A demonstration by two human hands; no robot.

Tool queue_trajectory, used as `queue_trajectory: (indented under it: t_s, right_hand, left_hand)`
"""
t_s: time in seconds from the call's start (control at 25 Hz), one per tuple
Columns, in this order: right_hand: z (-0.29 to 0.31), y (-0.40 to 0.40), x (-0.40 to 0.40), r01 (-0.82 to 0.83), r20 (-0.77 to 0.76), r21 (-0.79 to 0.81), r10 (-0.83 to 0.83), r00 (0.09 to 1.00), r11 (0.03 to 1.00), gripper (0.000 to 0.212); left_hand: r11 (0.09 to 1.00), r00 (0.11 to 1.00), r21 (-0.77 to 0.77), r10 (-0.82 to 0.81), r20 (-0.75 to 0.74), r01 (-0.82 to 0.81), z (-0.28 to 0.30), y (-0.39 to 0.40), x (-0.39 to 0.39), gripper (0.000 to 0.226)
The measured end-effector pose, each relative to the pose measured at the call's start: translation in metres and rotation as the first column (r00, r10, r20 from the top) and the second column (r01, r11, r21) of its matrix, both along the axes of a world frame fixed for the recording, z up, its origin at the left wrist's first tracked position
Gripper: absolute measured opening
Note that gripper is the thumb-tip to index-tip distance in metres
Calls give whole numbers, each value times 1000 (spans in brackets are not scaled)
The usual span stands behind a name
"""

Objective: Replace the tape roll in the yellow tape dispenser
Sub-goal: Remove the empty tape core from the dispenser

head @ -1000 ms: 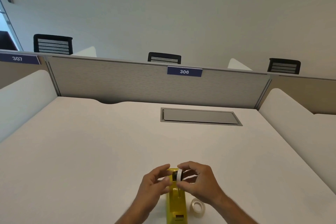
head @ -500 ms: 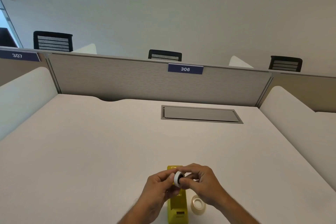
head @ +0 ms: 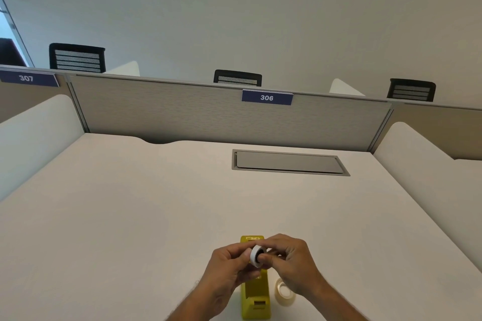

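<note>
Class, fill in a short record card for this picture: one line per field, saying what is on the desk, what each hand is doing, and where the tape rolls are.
Setting: white desk, partition with sign 306
Dispenser: yellow tape dispenser on the desk, below the hands
Held item: white roll with dark core, above the dispenser
Left hand: pinching the roll
Right hand: pinching the roll
Second roll: clear tape roll lying flat, right of the dispenser
</note>
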State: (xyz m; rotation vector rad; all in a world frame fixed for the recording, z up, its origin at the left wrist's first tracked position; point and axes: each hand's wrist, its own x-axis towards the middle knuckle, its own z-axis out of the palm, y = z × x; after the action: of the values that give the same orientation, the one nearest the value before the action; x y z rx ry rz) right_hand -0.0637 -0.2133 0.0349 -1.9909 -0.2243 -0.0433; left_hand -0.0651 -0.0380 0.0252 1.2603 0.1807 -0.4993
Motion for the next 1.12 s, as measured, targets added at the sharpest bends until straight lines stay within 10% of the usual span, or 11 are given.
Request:
queue_trajectory:
  t_s: [0.8, 1.12]
  right_hand:
    - [-6, -10, 4, 173, -126, 243, -146, 981, 954, 27]
    - [-37, -38, 19, 346, -179, -293, -406, 896, 891, 17]
  left_hand:
    - [990, 991, -51, 127, -31, -129, -10, 0, 4, 19]
    - [979, 991, 177, 86, 106, -104, -21, -5, 12, 23]
